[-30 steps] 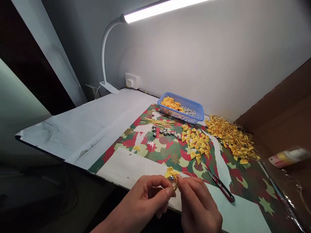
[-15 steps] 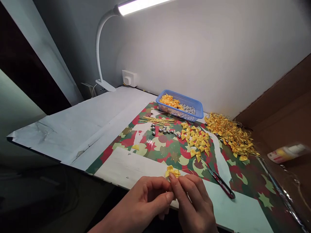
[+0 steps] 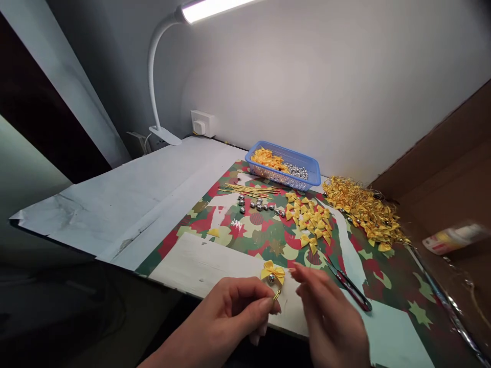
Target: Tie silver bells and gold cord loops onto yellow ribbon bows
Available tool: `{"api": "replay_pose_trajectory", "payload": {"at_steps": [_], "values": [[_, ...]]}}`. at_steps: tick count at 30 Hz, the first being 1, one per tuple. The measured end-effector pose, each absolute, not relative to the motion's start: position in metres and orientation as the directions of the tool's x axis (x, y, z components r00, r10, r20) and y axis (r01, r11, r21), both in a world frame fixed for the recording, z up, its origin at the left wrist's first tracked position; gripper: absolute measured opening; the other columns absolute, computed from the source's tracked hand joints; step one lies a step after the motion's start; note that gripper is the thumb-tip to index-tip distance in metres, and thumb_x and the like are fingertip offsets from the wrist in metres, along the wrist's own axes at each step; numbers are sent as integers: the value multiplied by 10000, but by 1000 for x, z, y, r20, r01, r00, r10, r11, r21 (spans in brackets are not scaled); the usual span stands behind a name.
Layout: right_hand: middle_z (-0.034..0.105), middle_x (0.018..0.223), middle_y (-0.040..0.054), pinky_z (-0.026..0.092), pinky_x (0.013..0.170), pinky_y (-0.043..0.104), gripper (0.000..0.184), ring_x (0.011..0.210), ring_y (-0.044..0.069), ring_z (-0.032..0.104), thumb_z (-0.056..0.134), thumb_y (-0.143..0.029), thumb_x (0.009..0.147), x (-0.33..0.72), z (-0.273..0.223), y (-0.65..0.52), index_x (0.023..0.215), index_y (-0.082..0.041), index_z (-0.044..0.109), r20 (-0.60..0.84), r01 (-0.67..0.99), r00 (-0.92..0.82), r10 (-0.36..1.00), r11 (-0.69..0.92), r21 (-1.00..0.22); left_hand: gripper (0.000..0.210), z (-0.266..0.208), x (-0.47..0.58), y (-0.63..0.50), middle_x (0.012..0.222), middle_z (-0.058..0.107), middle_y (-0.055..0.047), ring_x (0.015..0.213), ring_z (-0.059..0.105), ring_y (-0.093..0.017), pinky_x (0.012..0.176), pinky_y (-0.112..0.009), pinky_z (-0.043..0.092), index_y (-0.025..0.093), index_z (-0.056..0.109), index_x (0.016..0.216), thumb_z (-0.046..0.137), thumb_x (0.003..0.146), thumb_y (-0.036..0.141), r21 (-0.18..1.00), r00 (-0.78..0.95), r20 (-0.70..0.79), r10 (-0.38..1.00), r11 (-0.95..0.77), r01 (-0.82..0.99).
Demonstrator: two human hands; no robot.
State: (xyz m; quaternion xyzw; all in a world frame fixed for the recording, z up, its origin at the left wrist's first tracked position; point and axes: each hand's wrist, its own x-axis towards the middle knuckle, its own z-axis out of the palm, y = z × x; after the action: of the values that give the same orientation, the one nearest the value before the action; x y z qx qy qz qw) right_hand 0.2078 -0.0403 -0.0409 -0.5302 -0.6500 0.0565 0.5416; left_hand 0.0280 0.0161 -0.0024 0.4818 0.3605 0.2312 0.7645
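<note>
My left hand (image 3: 245,306) is closed in a pinch on the gold cord (image 3: 277,295), whose short ends stick out past the fingertips. Just beyond it, a yellow ribbon bow (image 3: 273,270) with a silver bell (image 3: 271,278) at its middle lies on the white strip near the front edge. To the right, my right hand (image 3: 330,312) is apart from the bow, somewhat blurred, with thumb and fingers parted and nothing visible between them. Thread snips (image 3: 351,286) with dark red handles lie just right of that hand.
A blue basket (image 3: 314,174) holds yellow bows and silver bells. Before it lie gold cords (image 3: 249,191), loose bells (image 3: 260,206) and yellow bows (image 3: 312,220). A heap of corded bows (image 3: 364,214) is at right, near a white bottle (image 3: 452,239). A lamp (image 3: 153,76) stands back left.
My right hand has let go near the bow and moved right, its fingers parting. The bell and the cord ends now show. My left hand has stayed almost in place.
</note>
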Motion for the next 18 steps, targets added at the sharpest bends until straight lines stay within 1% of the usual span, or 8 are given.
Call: {"api": "replay_pose_trajectory", "payload": {"at_steps": [2,3,4,6,8,11,13,18], "values": [[738,1014,56,582,671,258,253,732,151,679,559,-344,1014,209,-34,-45,1174,-282,744,296,345,305,905,184,-920,304,2,27,16,713,602,10,663,489,-153,638,-249,420,172,746,807,739,846,473,911,633,-329,701,412,17],[734,994,51,569,645,259,278,671,141,651,598,-447,979,208,-31,-46,1118,-275,766,114,178,301,947,62,-982,299,5,27,16,722,606,8,684,492,-157,652,-247,427,176,748,798,732,854,470,919,635,-316,705,393,21],[728,979,49,552,633,260,332,639,132,623,635,-525,935,207,-29,-47,1077,-262,777,-20,42,254,967,-32,-999,296,7,27,17,728,603,9,698,490,-160,661,-242,431,180,748,782,724,862,464,927,640,-301,707,374,22],[709,956,34,503,633,249,377,642,121,586,699,-583,860,203,-26,-46,1023,-252,773,-151,-130,133,979,-134,-982,291,10,27,17,737,598,12,712,481,-158,673,-234,434,185,740,757,715,871,452,929,652,-285,702,369,9],[660,870,5,452,628,235,317,662,120,549,721,-550,851,199,-26,-44,958,-252,743,-156,-173,68,985,-142,-975,286,12,27,17,740,589,18,714,473,-153,686,-229,436,185,731,753,721,868,446,918,665,-292,688,397,-7],[578,804,-4,432,648,242,244,713,138,525,691,-465,896,196,-28,-41,831,-229,683,-52,-78,37,998,-49,-996,282,11,26,17,777,608,14,744,487,-159,695,-235,444,193,716,807,730,864,468,891,679,-313,664,453,-31],[575,835,4,446,670,247,227,744,145,532,686,-423,907,196,-28,-41,801,-224,661,-5,-68,29,1000,-3,-998,277,11,26,18,788,609,13,758,498,-162,702,-241,447,196,696,827,721,878,467,881,692,-315,649,471,-41],[632,845,9,487,748,283,198,769,159,609,705,-432,898,198,-25,-41,912,-236,679,-98,-408,-104,990,-132,-904,268,15,25,21,804,564,15,751,488,-158,713,-246,438,193,671,761,670,926,405,928,711,-258,655,374,-8]]}}
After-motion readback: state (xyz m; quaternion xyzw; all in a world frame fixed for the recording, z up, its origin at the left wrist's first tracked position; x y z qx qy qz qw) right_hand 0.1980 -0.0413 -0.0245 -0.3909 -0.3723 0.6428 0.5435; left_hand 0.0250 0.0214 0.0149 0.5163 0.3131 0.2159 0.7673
